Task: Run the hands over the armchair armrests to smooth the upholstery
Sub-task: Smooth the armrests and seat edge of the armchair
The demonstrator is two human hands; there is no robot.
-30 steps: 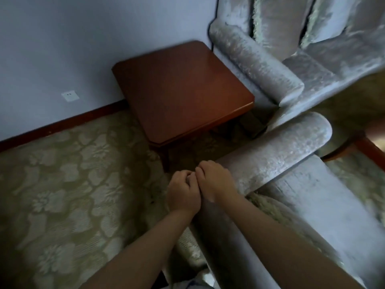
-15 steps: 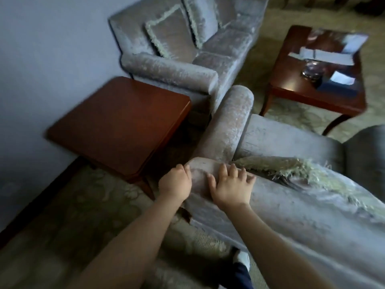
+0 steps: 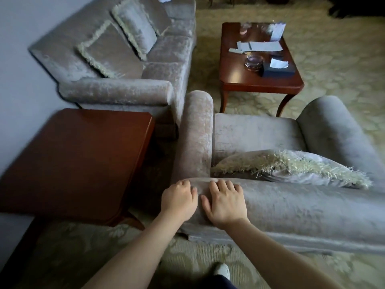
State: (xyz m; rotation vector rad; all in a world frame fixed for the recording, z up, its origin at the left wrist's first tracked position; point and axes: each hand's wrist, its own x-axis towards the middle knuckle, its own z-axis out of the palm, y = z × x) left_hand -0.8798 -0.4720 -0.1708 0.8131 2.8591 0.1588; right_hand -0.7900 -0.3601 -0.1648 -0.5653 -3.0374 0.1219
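Observation:
I see the grey velvet armchair from behind. Its left armrest (image 3: 196, 132) runs away from me, and its right armrest (image 3: 337, 138) is at the far right. Both hands lie on the left end of the chair's back top (image 3: 291, 205), behind the left armrest's rear end. My left hand (image 3: 179, 200) cups the rounded corner, fingers bent over the edge. My right hand (image 3: 226, 202) lies flat on the fabric, fingers spread. A fringed cushion (image 3: 291, 165) leans on the seat (image 3: 254, 134).
A reddish wooden side table (image 3: 79, 155) stands just left of the armchair. A matching grey sofa (image 3: 125, 59) with two cushions sits beyond it. A coffee table (image 3: 258, 76) with papers, a glass dish and a tissue box is ahead. Patterned carpet (image 3: 333, 59) covers the floor.
One second ago both hands were fisted together by the armrest's rear end. They now rest on the chair back, the right one opened flat. My view has swung up and to the right.

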